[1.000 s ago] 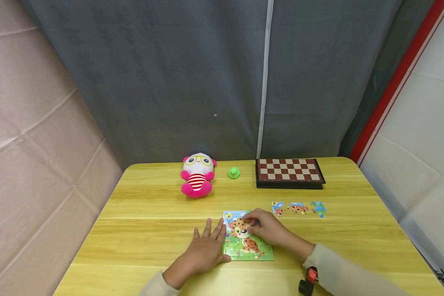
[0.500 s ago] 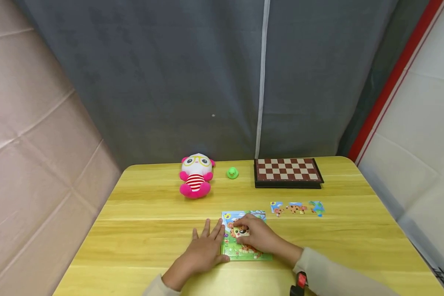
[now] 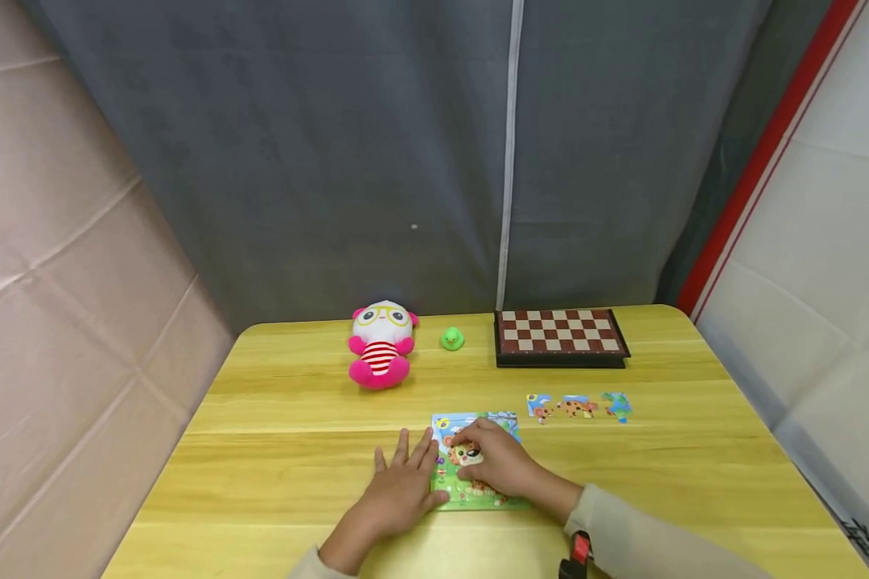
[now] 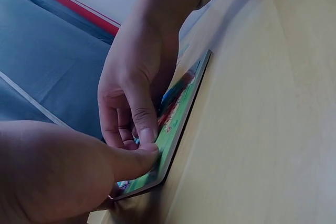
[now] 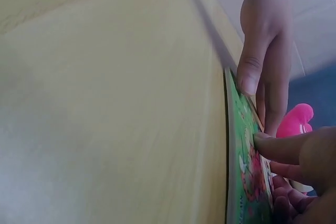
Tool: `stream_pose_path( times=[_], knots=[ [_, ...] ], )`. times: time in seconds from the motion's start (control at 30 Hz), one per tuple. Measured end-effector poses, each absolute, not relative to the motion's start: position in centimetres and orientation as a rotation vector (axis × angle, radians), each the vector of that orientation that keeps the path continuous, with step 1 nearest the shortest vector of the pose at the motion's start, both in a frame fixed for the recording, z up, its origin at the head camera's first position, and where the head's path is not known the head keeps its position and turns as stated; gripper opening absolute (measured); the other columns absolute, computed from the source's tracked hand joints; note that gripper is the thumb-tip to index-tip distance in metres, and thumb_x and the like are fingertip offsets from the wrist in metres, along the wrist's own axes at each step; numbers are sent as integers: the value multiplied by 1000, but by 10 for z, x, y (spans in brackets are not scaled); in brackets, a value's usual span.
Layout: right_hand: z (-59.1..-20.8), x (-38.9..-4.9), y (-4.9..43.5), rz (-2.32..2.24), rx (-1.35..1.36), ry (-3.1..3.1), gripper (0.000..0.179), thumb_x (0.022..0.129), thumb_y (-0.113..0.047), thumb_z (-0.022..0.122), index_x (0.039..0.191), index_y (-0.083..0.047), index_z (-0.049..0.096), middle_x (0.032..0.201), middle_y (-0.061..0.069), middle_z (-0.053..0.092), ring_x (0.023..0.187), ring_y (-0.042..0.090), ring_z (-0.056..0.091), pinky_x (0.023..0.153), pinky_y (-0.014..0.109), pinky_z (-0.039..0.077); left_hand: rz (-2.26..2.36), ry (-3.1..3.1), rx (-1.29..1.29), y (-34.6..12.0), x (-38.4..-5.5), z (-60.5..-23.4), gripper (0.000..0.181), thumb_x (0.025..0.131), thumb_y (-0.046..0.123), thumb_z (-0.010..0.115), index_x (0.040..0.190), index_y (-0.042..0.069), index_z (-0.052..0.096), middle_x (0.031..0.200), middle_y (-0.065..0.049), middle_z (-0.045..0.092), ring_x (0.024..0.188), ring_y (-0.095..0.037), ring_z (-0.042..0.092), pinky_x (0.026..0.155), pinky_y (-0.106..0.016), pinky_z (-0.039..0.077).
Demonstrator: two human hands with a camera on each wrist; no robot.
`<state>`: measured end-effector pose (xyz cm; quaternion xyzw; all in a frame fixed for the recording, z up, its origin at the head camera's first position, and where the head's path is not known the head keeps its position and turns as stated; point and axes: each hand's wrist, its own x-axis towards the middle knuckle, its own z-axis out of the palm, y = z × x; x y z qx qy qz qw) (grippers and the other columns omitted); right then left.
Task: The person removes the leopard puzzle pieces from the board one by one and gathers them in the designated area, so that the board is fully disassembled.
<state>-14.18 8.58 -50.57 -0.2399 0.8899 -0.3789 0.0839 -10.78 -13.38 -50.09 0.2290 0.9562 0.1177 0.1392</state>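
Note:
A jigsaw puzzle board (image 3: 446,492) with a cartoon leopard on green grass and blue sky lies flat on the table. My left hand (image 3: 400,489) is spread along its left side, thumb over the lower left corner and fingertips at the left edge. From the right, my right hand (image 3: 503,460) reaches over the board. Its thumb and curled fingers pinch at a puzzle piece (image 3: 469,455) with the leopard's face, which sits level with the picture around it. In the left wrist view, the right thumb (image 4: 147,132) is close to the board's surface.
Loose puzzle pieces (image 3: 577,407) lie in a row to the board's upper right. Behind stand a pink and white plush toy (image 3: 380,346), a small green duck (image 3: 452,338) and a folded chessboard (image 3: 561,334). A grey curtain (image 3: 333,161) hangs behind the table (image 3: 261,450).
My right hand has moved left and slightly down over the board, from its upper right part to the leopard's face. My left hand has kept its place at the left edge.

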Motion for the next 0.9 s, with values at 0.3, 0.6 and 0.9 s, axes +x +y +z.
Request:
stream_pose_path(
  times=[0.3,0.6,0.9],
  knots=[
    [-504,-143,83,-1141,-686,2661,35,83,-11,87,115,-11,72,108,3,63,99,22,59,83,36,52,386,2826,596,-128,-106,-506,81,98,55,60,160,10,37,172,-9,20,154,-52,13,107,-86,17],
    [-506,-144,80,-1173,-655,2648,36,81,-6,87,111,-12,70,102,2,61,95,19,55,80,31,49,420,2818,581,-128,-106,-507,82,97,55,62,160,9,36,172,-9,19,154,-51,11,107,-86,15],
    [-503,-145,77,-1211,-626,2620,32,82,-3,85,108,-11,69,102,3,63,94,21,57,79,33,49,458,2827,603,-130,-105,-507,82,97,53,63,159,7,36,171,-11,21,153,-53,12,105,-88,15]
  ],
)
